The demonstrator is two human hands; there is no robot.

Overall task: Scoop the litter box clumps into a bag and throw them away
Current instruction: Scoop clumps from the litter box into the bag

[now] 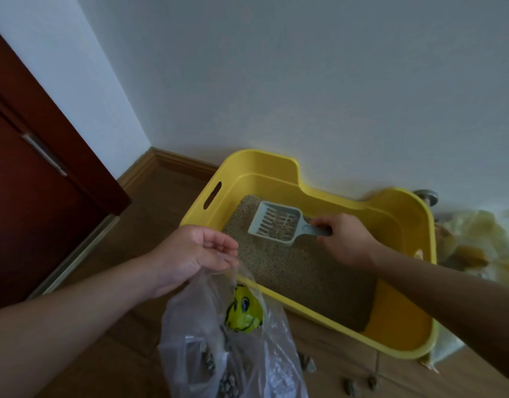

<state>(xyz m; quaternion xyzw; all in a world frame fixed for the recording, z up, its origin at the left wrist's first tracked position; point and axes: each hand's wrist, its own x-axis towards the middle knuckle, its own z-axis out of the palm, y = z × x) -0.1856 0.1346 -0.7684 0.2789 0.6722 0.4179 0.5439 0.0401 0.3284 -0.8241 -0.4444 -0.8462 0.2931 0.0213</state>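
Note:
A yellow litter box [402, 346] stands against the white wall, filled with tan litter [299, 268]. My right hand [345, 239] grips the handle of a grey slotted scoop [276, 222], which is held over the litter at the box's far left end with some litter in it. My left hand [195, 254] holds the top edge of a clear plastic bag [218, 340] with a yellow smiley print, just outside the box's near left corner. Grey clumps lie in the bottom of the bag.
Several loose clumps [351, 386] lie on the wooden floor in front of the box. A dark red cabinet [40, 196] stands at the left. A crumpled yellowish plastic bag [477, 242] lies to the right of the box.

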